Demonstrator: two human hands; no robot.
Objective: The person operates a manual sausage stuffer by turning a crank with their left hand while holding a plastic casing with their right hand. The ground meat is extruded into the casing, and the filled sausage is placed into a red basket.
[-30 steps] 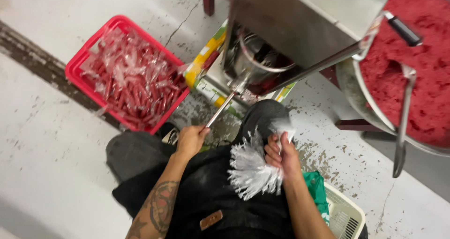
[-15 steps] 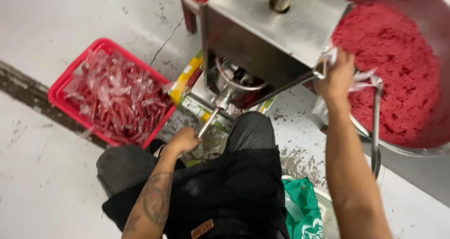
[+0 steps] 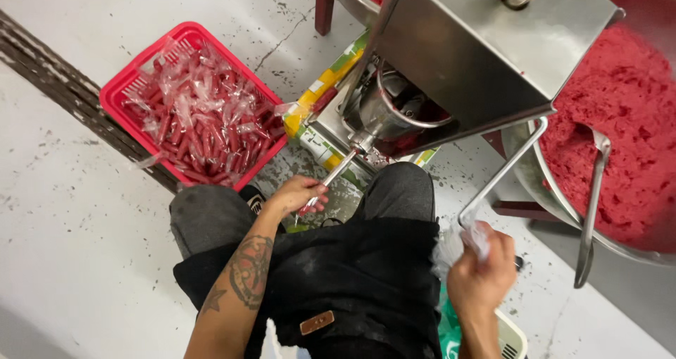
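So the right hand (image 3: 482, 271) has come back down from the big steel bowl (image 3: 524, 155) of red mince, where it was reaching half a second ago, and now it sits low by the person's right knee, closed around a wad of clear plastic casings (image 3: 454, 243) that bunch out above and to the left of the fist. A second ago that same bundle was fanned out on the lap, so it looks like the hand went up to the bowl with it and dropped straight back. The left hand (image 3: 296, 193) hasn't really budged: fingers curled around the tip of the thin metal nozzle (image 3: 338, 172), which runs up and to the right from the grip into the stainless stuffer machine (image 3: 486, 56). Whether there's already a casing on the nozzle under those fingers, can't tell, they cover it. Going by that, the machine end looks ready and waiting, and the casings are back within easy reach of the nozzle hand, off to its right across the black apron (image 3: 359, 274). Up and left of the nozzle grip sits the red basket (image 3: 116, 91) heaped with filled red sticks in clear wrap. A long ladle (image 3: 591, 204) leans on the bowl rim, up and to the right of the casing hand, untouched.
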